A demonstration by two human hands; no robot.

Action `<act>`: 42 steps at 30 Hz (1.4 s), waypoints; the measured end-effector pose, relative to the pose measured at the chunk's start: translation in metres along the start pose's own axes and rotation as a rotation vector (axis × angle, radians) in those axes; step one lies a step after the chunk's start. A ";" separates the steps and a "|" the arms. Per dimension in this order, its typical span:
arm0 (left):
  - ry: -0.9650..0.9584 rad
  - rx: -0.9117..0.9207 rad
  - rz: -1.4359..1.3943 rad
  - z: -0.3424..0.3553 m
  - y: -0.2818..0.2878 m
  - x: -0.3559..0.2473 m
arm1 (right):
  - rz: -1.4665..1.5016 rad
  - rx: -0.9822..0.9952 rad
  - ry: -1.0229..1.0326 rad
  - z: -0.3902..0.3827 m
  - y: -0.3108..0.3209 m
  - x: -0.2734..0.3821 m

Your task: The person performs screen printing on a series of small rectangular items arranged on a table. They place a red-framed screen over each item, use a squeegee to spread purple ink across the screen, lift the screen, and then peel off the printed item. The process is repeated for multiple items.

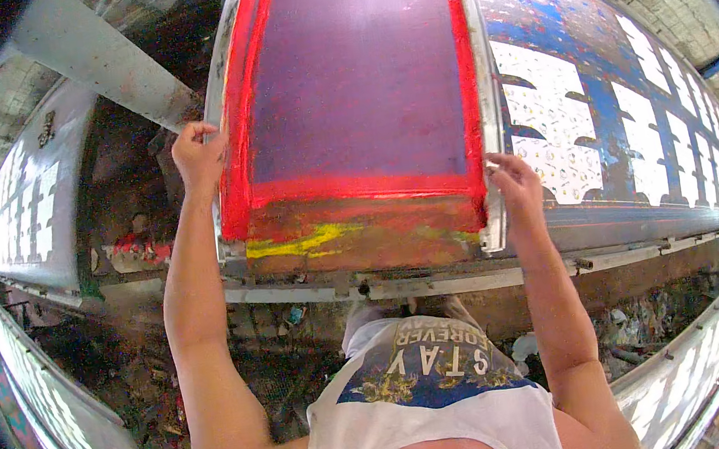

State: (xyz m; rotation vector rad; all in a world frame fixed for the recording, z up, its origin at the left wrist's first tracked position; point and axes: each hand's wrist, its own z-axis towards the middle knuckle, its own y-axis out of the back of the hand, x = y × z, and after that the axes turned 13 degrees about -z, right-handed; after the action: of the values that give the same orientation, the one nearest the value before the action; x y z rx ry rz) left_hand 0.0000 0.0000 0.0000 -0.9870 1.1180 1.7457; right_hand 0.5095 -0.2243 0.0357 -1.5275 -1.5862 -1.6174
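Observation:
In front of me lies a screen printing frame with a purple mesh. Bright red ink or tape borders the mesh, and its near end is smeared red, brown and yellow. My left hand is at the left edge of the frame, fingers curled in against the rim. Lower down on the opposite side, my right hand pinches the pale right rail near its near corner. Whatever the fingertips press on underneath is hidden.
Printed white fabric pieces lie in rows on the long blue-stained table to the right. Another long table with white pieces stands at left. A grey beam slants down at upper left. A metal rail runs along the near table edge.

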 end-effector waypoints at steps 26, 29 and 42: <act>0.069 0.051 -0.099 -0.061 0.010 0.062 | -0.361 -0.137 0.199 -0.024 -0.012 -0.073; 0.024 0.043 -0.041 -0.063 0.004 0.058 | -0.142 -0.064 0.027 -0.020 -0.005 -0.079; 0.162 0.074 0.175 -0.070 -0.011 0.077 | -0.592 -0.102 0.333 -0.026 -0.009 -0.071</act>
State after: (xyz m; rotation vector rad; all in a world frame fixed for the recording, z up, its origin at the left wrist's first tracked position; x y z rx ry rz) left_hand -0.0048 -0.0456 -0.0937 -1.0256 1.3981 1.7715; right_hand 0.5143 -0.2725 -0.0235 -0.7917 -1.8800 -2.1504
